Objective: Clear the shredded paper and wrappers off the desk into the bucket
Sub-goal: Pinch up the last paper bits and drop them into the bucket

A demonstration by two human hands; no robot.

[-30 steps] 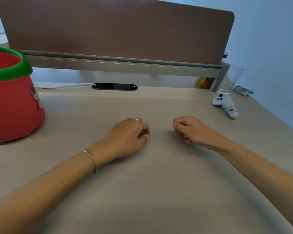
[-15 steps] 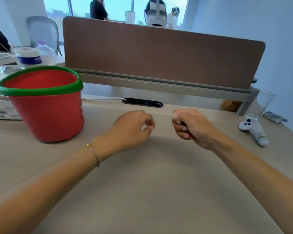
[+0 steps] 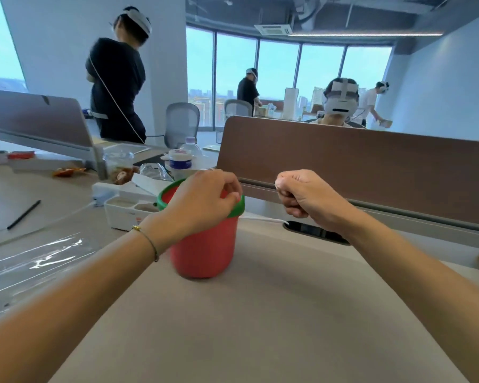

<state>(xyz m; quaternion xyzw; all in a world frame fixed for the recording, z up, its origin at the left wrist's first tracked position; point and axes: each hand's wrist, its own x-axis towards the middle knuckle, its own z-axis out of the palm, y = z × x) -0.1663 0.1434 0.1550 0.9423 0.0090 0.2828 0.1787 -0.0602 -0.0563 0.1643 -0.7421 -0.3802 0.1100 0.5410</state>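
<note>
Head view, left hand: the left hand (image 3: pixel 205 200) is raised in front of the bucket's rim, fingers curled in, thumb and forefinger tips pressed together; nothing can be made out between them.
Head view, right hand: the right hand (image 3: pixel 304 196) is lifted above the desk, closed into a fist to the right of the bucket; a small pale speck shows at the forefinger knuckle, too small to name.
Head view, bucket: the red bucket (image 3: pixel 205 250) with a green rim stands upright on the desk, left of centre, partly hidden behind the left hand and wrist.
Head view, desk: the pale wood desk (image 3: pixel 260 327) fills the lower frame; no shredded paper or wrappers can be made out on its near surface.
Head view, wrist: a thin bracelet (image 3: pixel 147 239) circles the left wrist.
Head view, divider: a brown partition (image 3: pixel 371 167) runs along the desk's far edge, with a dark cable slot (image 3: pixel 315 232) just before it and a white cable (image 3: pixel 263 218) leading into it.
Head view, left side: a clear plastic sheet (image 3: pixel 36 261) lies at the desk's left; a white tray (image 3: pixel 127 210) sits behind the bucket.
</note>
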